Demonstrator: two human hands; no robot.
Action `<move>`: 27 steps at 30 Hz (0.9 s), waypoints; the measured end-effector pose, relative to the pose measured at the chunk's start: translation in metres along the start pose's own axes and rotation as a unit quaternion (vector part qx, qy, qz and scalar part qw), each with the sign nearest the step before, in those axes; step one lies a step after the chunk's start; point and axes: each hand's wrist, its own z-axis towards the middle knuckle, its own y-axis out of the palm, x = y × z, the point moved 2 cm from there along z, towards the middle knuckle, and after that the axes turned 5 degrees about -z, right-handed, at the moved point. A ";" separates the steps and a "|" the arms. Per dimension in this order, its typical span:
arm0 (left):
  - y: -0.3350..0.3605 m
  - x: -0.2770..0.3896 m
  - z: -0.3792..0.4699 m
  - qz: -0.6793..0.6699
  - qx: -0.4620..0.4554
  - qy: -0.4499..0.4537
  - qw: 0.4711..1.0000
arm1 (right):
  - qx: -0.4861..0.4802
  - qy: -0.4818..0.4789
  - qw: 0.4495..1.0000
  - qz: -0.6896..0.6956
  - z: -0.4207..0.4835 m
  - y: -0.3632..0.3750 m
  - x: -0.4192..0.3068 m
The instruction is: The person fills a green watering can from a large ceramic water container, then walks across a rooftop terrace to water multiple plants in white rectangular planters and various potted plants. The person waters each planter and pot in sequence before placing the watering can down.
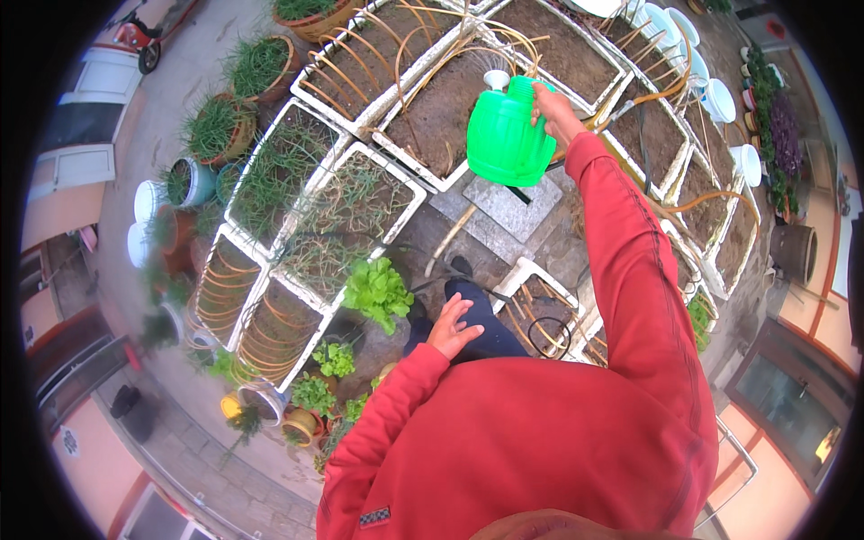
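Note:
My right hand (555, 108) grips the handle of a bright green plastic watering can (503, 138), held out at arm's length. Its white sprinkler rose (496, 80) points away from me, and fine streams of water spray from it over a white-rimmed planter box of brown soil (439, 111). Bent canes arch over the far part of that box. Near my thigh, my left hand (453, 329) hangs with fingers apart and holds nothing. A leafy green lettuce (379, 294) grows to the left of that hand.
Planter boxes of onion-like shoots (351, 209) stand on the left, beside boxes with hoop canes (280, 331). Stone slabs (516, 206) and a stick (451, 239) lie before my feet. A small white box with canes (540, 304) sits close to my right leg. White buckets (719, 101) line the far right.

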 end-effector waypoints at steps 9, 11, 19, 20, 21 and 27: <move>-0.004 0.000 0.004 -0.006 0.008 0.003 1.000 | -0.040 0.050 0.997 0.052 -0.022 0.013 0.025; -0.006 0.000 0.004 -0.005 0.010 0.001 1.000 | -0.039 0.067 0.995 0.062 -0.031 0.014 0.035; -0.010 -0.002 0.005 -0.010 0.001 -0.004 1.000 | -0.027 0.113 0.988 0.103 -0.054 0.013 0.065; -0.009 -0.003 0.005 -0.008 0.001 -0.007 1.000 | -0.028 0.117 0.987 0.105 -0.054 0.013 0.066; -0.009 -0.004 0.006 -0.006 0.001 -0.009 1.000 | -0.028 0.119 0.987 0.107 -0.053 0.012 0.067; -0.010 -0.001 0.008 -0.003 0.005 -0.011 1.000 | -0.019 0.109 0.984 0.139 -0.033 0.005 0.058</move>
